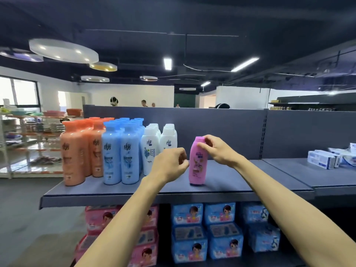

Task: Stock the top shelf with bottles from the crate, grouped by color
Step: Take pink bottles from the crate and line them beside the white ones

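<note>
Head view: right hand (217, 151) pinches the cap end of the pink bottle (198, 164), which stands upright on the top shelf (221, 180). Left hand (169, 162) is just left of the grip, fingers curled, empty. White bottles (150, 151), blue bottles (120, 151) and orange bottles (75, 151) stand farther left.

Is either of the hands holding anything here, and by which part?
The right hand grips the pink bottle at its cap and neck. The left hand curls beside it; contact cannot be told.
</note>
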### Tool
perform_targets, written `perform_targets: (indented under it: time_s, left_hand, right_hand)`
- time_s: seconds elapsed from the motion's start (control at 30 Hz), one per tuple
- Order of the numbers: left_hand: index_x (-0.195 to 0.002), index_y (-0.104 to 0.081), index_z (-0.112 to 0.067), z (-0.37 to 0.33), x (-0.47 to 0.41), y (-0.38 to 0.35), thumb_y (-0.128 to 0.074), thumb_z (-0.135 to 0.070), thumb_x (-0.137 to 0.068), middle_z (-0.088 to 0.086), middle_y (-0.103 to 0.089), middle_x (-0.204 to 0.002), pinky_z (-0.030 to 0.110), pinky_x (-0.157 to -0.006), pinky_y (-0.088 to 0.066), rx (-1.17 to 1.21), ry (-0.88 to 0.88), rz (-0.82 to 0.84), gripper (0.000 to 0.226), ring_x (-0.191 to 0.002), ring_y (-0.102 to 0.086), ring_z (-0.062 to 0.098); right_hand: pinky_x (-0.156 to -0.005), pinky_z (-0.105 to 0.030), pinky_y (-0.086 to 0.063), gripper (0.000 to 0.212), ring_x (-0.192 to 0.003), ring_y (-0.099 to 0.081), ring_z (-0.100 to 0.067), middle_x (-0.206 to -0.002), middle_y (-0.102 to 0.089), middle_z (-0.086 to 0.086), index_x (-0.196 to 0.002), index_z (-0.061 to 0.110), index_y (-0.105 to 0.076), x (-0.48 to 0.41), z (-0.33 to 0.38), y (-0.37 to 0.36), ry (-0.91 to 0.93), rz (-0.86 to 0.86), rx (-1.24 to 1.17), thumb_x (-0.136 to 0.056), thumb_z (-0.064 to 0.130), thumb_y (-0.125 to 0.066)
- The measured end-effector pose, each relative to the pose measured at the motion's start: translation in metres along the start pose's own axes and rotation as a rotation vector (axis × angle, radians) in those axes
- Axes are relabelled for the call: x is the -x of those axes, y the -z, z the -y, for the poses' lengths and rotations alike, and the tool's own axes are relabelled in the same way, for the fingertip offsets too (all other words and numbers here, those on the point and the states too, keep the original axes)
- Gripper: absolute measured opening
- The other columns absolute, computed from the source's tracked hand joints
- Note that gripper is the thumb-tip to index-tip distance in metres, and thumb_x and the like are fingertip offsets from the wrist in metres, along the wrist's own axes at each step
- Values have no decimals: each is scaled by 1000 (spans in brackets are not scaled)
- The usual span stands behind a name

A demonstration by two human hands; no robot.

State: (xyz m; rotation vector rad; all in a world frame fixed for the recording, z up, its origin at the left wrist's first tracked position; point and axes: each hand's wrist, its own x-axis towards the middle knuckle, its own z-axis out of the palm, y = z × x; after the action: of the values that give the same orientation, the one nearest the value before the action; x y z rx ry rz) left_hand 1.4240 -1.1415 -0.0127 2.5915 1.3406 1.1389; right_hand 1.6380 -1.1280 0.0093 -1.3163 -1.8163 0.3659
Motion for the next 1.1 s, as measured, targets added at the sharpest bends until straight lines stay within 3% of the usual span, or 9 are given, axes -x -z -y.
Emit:
perform_targets:
  time_s: [0.13,0.37,0.5,0.63,0.8,1.1]
  left_hand:
    - [-83,-64,-22,1,-1,-8,-57,-25,-84,-10,-66,-77,32,-70,-52,29,7,22,8,-77,-60,15]
    - [-84,-65,-22,6,-4,-14,-58,-26,-84,-10,-66,-79,33,-71,-53,20,-3,28,9,-78,-61,15]
    - [-83,-65,-23,10,-6,-14,-57,-26,-83,-11,-65,-77,34,-70,-53,30,-18,40,9,-77,-61,15]
    - [-81,-64,-23,18,-9,-12,-57,-28,-83,-11,-65,-75,34,-68,-53,37,-41,40,9,-75,-61,16]
    - [-79,-63,-24,30,-11,-13,-57,-26,-82,-12,-64,-74,29,-62,-46,24,-70,39,7,-74,-60,15]
    - [-81,-62,-24,51,-2,-37,-54,-34,-83,-7,-67,-84,31,-64,-43,-65,-99,12,13,-81,-60,22]
  right_hand:
    - [-90,-49,-56,27,-104,-64,-28,-106,-66,-8,-111,16,-58,-4,-6,-10,-72,12,-39,-100,39,-53]
    - [-95,-45,-54,29,-109,-63,-20,-115,-65,-1,-123,21,-53,-1,-7,-15,-148,49,-123,-98,35,-57]
    - [-90,-41,-54,30,-105,-62,-19,-111,-63,2,-120,21,-51,7,-11,-28,-190,-38,-69,-94,32,-61]
    - [-75,-33,-53,44,-93,-61,-17,-102,-61,4,-111,19,-50,21,-10,-49,-202,-196,158,-81,42,-72]
    - [-81,-41,-50,70,-99,-57,-28,-112,-53,-7,-113,10,-45,36,-2,-79,-331,-353,480,-72,56,-77]
    - [-69,-33,-40,70,-104,-62,-34,-111,-59,-12,-115,4,-45,31,7,-107,-498,-441,548,-74,51,-76]
